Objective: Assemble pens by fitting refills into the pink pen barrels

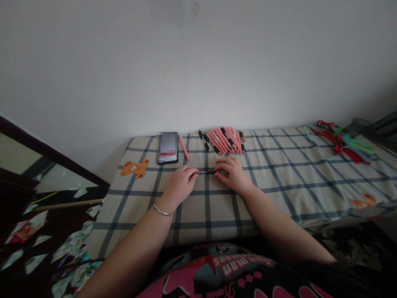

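Over the checked cloth, my left hand (180,184) pinches a thin rod that looks like a pen refill (202,172). From the other side, my right hand (232,176) has its thumb and fingertips closed on a short black pen part (211,172). Rod and black part lie in one line and meet between the hands; how far one sits inside the other I cannot tell. Just behind my right hand is a pile of pink pen barrels (219,140) with black pen parts among them. A single pink barrel (184,149) lies apart, beyond my left hand.
A phone (175,160) lies left of the single barrel. Red, green and pale-blue strips (341,140) are heaped at the table's far right. The checked tablecloth (139,211) has wrinkles on the right. A wall backs the table, and paper scraps (74,244) litter the floor at left.
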